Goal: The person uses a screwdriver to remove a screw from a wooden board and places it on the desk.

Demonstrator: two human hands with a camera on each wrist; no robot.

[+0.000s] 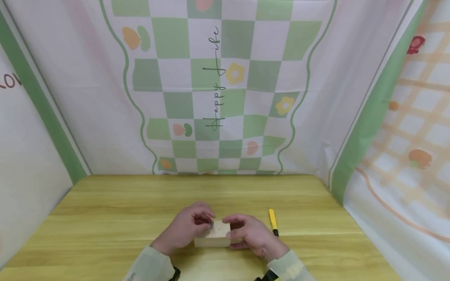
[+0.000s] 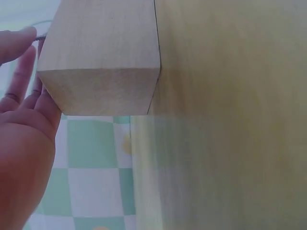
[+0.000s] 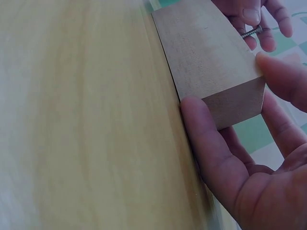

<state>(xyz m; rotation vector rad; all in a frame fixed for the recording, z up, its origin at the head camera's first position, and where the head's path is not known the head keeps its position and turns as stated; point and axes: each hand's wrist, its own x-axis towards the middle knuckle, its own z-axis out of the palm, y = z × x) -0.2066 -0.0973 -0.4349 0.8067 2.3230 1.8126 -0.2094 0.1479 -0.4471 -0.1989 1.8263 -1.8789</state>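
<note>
A pale wooden block (image 1: 212, 242) lies on the table in front of me, its long side facing me. My left hand (image 1: 188, 226) is at the block's left part and pinches a small screw (image 3: 252, 32) between thumb and finger. In the right wrist view the screw is tilted, beside the block's top edge. With my right hand (image 1: 250, 235) I hold the block's right end, thumb and fingers spread around it. A small dark dot shows on the block's top face in the head view.
A slim yellow tool with a black end (image 1: 273, 220) lies on the wooden table (image 1: 116, 210), just right of my right hand. Behind the table hangs a green-and-white checked cloth (image 1: 207, 105), with more patterned cloth at the right side.
</note>
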